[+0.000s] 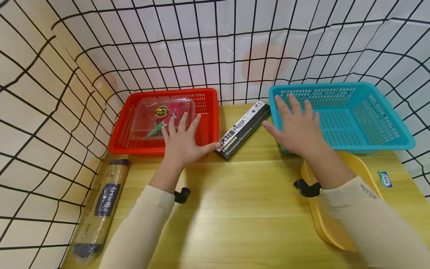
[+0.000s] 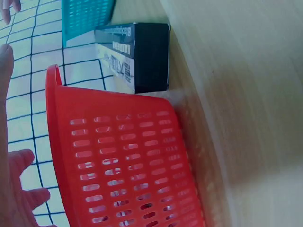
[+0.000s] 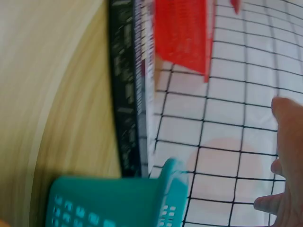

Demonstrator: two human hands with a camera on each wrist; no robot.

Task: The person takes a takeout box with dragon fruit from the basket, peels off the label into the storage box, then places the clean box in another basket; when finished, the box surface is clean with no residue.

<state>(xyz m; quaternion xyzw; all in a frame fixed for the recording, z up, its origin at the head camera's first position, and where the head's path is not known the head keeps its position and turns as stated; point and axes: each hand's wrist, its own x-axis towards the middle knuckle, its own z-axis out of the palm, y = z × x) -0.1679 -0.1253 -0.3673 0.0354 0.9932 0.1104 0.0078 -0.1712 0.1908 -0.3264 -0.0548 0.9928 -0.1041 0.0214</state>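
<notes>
Head view, left fingers (image 1: 193, 126), right fingers (image 1: 283, 108) spread, yellowish table (image 1: 242, 213), grid (image 1: 234, 35), perhaps cloth (image 1: 226, 50) behind.

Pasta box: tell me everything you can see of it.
The pasta box is long, narrow, black and white, seemingly cardboard, near end closed, printed PASTA and Blackpepperflavorsauce. It lies on the table between the red basket and the blue basket, its far end slanting right. In the head view, the left hand overlaps its near end; touch is unclear.
</notes>
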